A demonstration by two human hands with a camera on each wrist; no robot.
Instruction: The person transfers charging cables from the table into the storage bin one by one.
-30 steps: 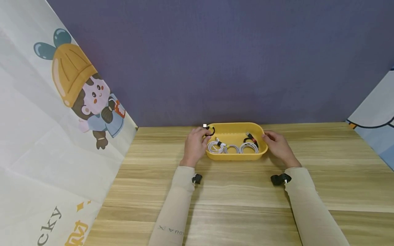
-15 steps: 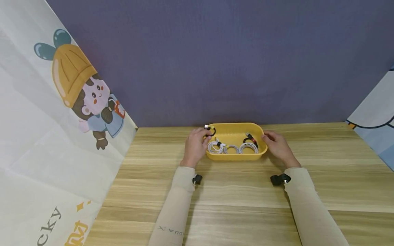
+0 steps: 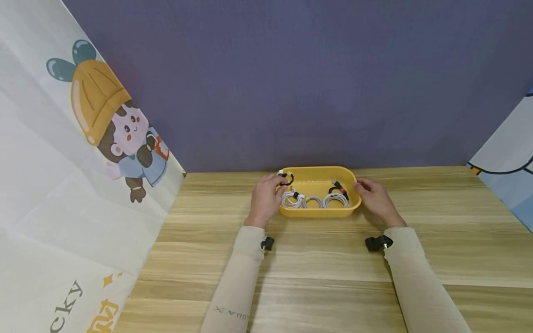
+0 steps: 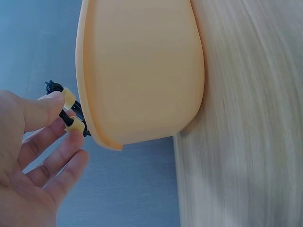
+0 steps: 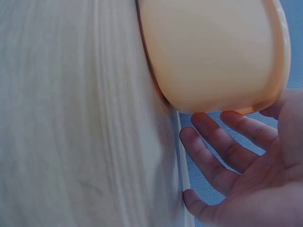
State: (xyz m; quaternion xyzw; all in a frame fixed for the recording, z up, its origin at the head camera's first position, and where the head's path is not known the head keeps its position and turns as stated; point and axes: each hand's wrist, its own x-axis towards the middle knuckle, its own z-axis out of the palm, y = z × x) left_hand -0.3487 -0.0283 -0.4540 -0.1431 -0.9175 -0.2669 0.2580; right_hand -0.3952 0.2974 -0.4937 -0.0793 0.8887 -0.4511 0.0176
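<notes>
A yellow plastic basket (image 3: 318, 212) stands on the table against the back wall. Between thumb and fingers, my left hand (image 3: 264, 196) pinches a coiled black USB cable (image 4: 75, 113) with yellow ties, at the basket's back left corner and rim height. My right hand (image 3: 374, 196) holds the basket's right end, thumb over the rim and fingers along the outer wall (image 5: 213, 56). Inside the basket lie a white coiled cable (image 3: 291, 200) with a black tie, a small grey coil (image 3: 313, 202), another white coil (image 3: 336, 200) and a black cable with a red tie (image 3: 340, 187).
The wooden table (image 3: 325, 277) runs back to a blue-grey wall panel (image 3: 291, 83). To the left hangs a white sheet (image 3: 50, 194) with a cartoon figure. A printed panel (image 3: 508, 152) borders the right side.
My left hand has shifted slightly right with the black cable, its plug now a bit lower and nearer the basket. My right hand and the basket stay almost still.
</notes>
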